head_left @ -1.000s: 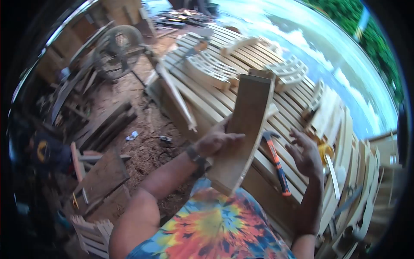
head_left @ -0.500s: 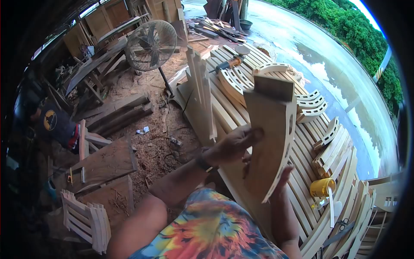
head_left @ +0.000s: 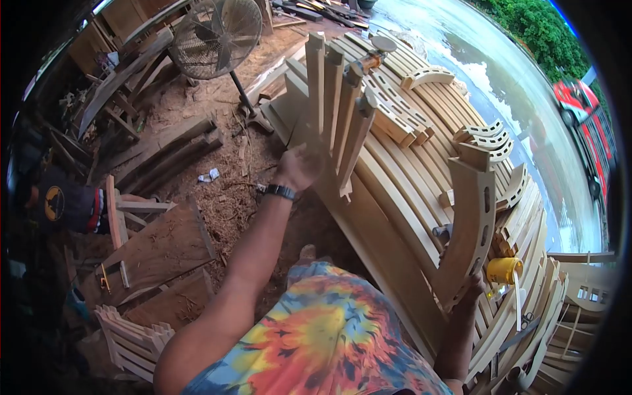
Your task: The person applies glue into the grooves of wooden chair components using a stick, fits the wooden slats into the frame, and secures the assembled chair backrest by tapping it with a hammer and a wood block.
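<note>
Here's the right hand [head_left: 469,293], closed around the lower end of a curved wooden piece [head_left: 471,220], thick, pale and smooth-faced, with rounded slots running along its narrow edge. It stands nearly upright over the right side of the slatted wood [head_left: 401,191], all long, pale strips laid side by side with dark gaps between.

Over to the left hand [head_left: 299,168], blurred beside a cluster of upright bars [head_left: 352,138], square-edged and pale; whether its fingers grip anything, I cannot tell. A dark watch [head_left: 280,191] circles that wrist.

Across the slats lie more slotted pieces [head_left: 395,108], gently bowed, their openings like little oblong windows. Near the right hand comes a yellow container [head_left: 505,270], rounded and glossy, with a slim white strip [head_left: 518,301] by its mouth; what's inside is too small to make out. Curved strips crowd together below it.

Down on the floor, crumbly brown shavings [head_left: 230,224] spread around rough, dark timbers [head_left: 164,164]. A round wire-caged fan [head_left: 216,38] stands beyond them, and a person in a dark shirt [head_left: 62,197] is at far left.
</note>
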`<action>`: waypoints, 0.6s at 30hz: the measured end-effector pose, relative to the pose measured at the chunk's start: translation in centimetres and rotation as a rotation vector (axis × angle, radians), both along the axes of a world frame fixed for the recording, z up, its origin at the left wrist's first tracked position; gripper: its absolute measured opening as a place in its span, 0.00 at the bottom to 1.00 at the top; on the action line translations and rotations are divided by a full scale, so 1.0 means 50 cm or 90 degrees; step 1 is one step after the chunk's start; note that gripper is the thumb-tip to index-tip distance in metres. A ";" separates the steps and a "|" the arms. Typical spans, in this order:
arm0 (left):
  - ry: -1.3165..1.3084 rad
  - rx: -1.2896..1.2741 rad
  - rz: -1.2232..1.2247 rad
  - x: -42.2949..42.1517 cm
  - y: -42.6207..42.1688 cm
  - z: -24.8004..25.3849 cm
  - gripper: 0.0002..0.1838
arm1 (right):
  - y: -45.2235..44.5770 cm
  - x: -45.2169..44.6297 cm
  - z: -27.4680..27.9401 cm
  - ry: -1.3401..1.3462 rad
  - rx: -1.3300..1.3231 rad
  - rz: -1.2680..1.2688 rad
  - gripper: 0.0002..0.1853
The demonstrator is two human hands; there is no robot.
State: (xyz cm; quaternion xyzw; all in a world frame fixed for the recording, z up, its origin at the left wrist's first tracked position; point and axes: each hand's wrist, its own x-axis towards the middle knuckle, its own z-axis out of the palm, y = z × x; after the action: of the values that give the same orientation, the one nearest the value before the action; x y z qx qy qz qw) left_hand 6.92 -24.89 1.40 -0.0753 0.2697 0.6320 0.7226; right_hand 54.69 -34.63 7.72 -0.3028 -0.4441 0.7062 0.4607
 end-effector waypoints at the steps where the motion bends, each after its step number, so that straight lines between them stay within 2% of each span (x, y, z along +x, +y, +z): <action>1: -0.030 -0.044 -0.002 -0.007 0.027 -0.030 0.19 | 0.000 -0.007 0.004 -0.009 -0.003 -0.019 0.60; 3: -0.069 -0.102 -0.020 -0.005 0.064 -0.068 0.21 | -0.001 -0.031 0.006 -0.017 -0.011 -0.057 0.60; 6: -0.070 -0.096 -0.106 0.026 0.084 -0.081 0.21 | -0.009 -0.079 0.001 -0.012 -0.025 -0.132 0.57; 9: -0.176 -0.101 -0.192 0.009 0.110 -0.126 0.22 | -0.023 -0.119 0.003 -0.011 -0.024 -0.164 0.57; 12: -0.097 -0.172 -0.286 -0.002 0.135 -0.137 0.16 | -0.039 -0.139 0.001 -0.023 -0.028 -0.174 0.58; 15: 0.069 -0.142 -0.262 -0.002 0.147 -0.147 0.28 | -0.045 -0.172 0.008 -0.036 -0.038 -0.194 0.58; 18: 0.193 -0.240 -0.213 0.007 0.153 -0.121 0.29 | -0.043 -0.175 0.000 -0.058 -0.022 -0.177 0.57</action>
State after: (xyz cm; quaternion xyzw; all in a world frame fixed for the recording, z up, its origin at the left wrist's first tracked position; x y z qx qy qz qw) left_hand 7.27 -17.24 -4.67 -0.0674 0.4959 0.4472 0.7414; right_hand 45.92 -36.77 7.73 -0.4010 -0.4057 0.6287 0.5285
